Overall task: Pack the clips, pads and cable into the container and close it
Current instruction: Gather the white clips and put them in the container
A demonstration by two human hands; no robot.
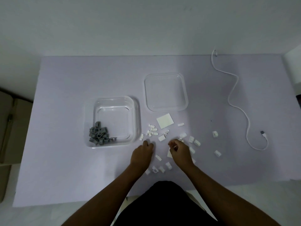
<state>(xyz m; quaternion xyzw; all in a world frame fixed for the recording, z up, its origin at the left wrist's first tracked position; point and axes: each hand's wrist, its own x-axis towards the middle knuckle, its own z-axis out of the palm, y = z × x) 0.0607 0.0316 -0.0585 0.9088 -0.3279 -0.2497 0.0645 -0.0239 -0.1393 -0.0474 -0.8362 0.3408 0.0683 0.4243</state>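
My left hand (143, 152) is curled shut and my right hand (180, 151) is curled among white clips (153, 132); whether either grips one, I cannot tell.

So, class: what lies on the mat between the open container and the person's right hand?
In the head view, between the container and the right hand sit a cluster of small white clips and the left hand.

Both bare forearms are reaching forward and converging slightly. The left hand (143, 152) is lying knuckles-up with fingers curled under (contents hidden). The right hand (179, 151) is curling loosely, fingertips pinching together toward the left.
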